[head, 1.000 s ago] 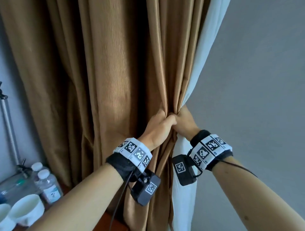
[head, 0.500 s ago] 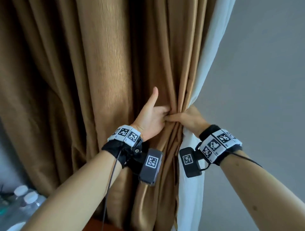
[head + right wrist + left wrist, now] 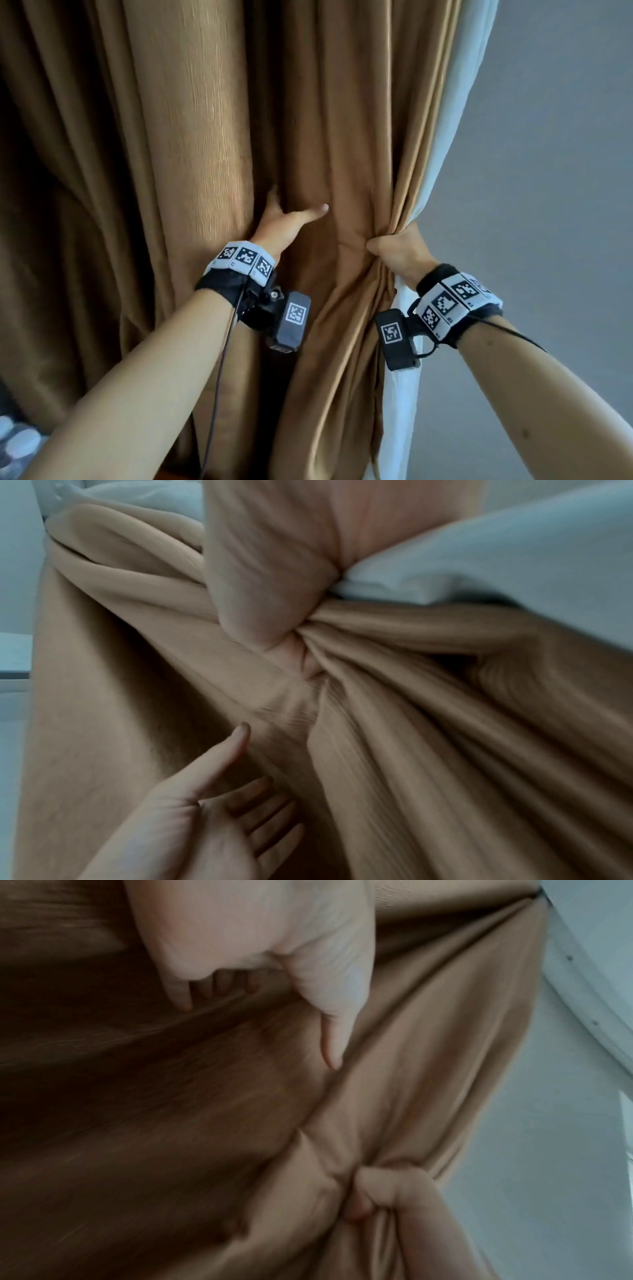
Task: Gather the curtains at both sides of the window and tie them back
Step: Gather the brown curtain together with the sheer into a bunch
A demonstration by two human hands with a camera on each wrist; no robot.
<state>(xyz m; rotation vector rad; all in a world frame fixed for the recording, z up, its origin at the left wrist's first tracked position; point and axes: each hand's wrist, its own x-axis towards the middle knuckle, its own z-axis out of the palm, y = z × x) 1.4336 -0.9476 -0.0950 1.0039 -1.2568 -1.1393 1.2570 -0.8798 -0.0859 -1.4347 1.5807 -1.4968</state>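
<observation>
The right hand (image 3: 400, 255) clenches the bunched edge of the ribbed golden-brown fabric curtain (image 3: 191, 144); at nine o'clock, well apart, the left hand (image 3: 279, 224) lies flat-fingered against free-hanging folds.

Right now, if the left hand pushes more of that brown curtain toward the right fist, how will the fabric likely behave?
Probably floppy: the brown curtain hangs in soft folds and creases tightly where the right hand grips it. It likely slides and bunches rather than moving as a sheet. The open left hand may lose folds, since the cloth looks smooth.
</observation>
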